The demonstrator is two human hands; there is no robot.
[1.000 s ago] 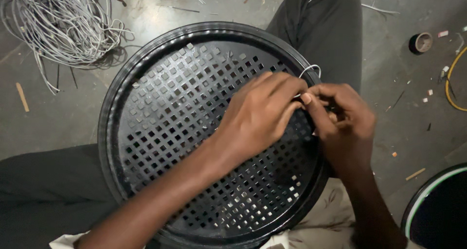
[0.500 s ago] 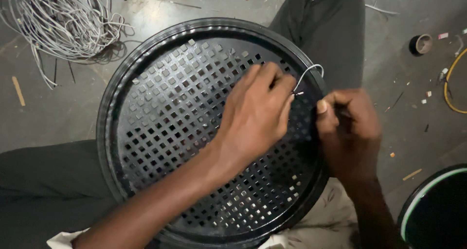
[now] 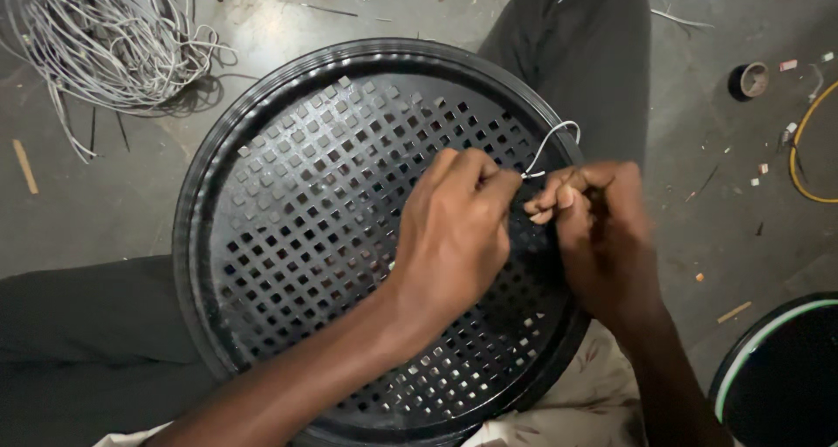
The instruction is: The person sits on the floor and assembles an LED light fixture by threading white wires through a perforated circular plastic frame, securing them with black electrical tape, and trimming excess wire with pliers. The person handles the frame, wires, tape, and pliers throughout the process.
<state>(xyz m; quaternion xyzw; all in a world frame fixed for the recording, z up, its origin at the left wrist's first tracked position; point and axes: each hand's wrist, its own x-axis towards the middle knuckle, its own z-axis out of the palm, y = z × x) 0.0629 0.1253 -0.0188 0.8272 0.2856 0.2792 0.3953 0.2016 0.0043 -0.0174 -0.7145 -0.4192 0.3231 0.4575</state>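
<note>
A round black perforated grille lies across my lap. A thin white wire loops up over its right rim. My left hand rests on the grille, its fingertips pinched on the wire's lower end. My right hand sits just right of it at the rim, thumb and forefinger closed on the same wire. The two hands nearly touch.
A tangled bundle of white wire lies on the grey floor at the upper left. A roll of dark tape and a yellow cable lie at the right. Another round black piece with a pale rim sits at the lower right.
The wire loop stands a little taller above the rim, and my right hand has shifted slightly away from the left and back toward it.
</note>
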